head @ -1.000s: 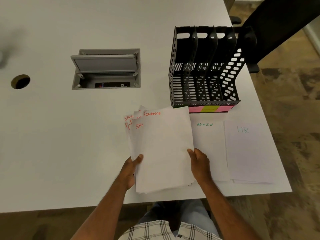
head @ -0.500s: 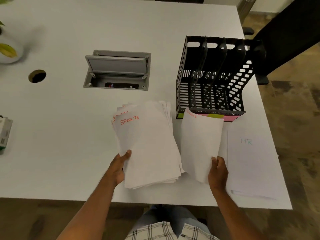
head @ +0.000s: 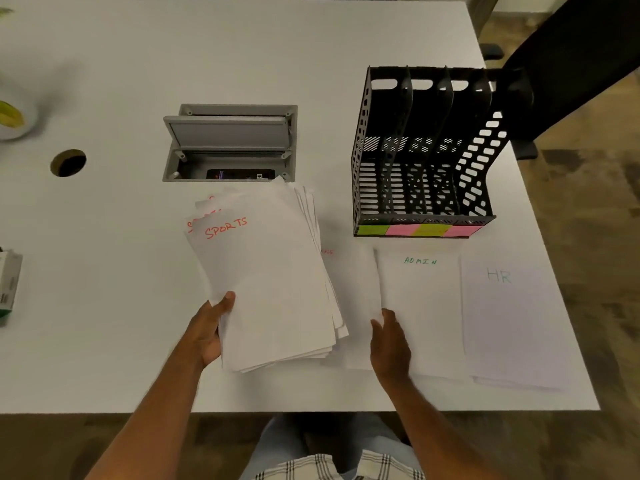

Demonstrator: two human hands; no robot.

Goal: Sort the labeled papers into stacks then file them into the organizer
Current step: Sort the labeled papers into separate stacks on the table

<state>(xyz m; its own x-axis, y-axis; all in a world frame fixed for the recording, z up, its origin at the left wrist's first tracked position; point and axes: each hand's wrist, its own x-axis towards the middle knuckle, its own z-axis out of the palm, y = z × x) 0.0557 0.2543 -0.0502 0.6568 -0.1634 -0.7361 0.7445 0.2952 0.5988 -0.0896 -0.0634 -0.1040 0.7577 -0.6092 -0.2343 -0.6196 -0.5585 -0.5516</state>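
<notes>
My left hand [head: 211, 330] grips the lower left edge of a fanned stack of white papers [head: 273, 282] whose top sheet reads SPORTS in red. To its right a sheet with a faint red label [head: 353, 299] lies flat on the table, and my right hand [head: 389, 344] rests over its lower right corner with fingers relaxed. Further right lie the ADMIN stack [head: 420, 306] and the HR stack [head: 512, 317]. A black slotted organizer [head: 422, 150] with green and pink sticky labels along its front stands behind them, its slots holding nothing.
A grey cable box with its lid raised [head: 230, 143] is sunk into the white table [head: 104, 271]. A round cable hole [head: 68, 162] is at the left. A small box [head: 8, 285] sits at the left edge. A dark chair [head: 571, 64] stands at the back right.
My right hand took the FINANCE sheet off the held stack, carried it right and laid it down left of ADMIN. SPORTS now tops the held stack.
</notes>
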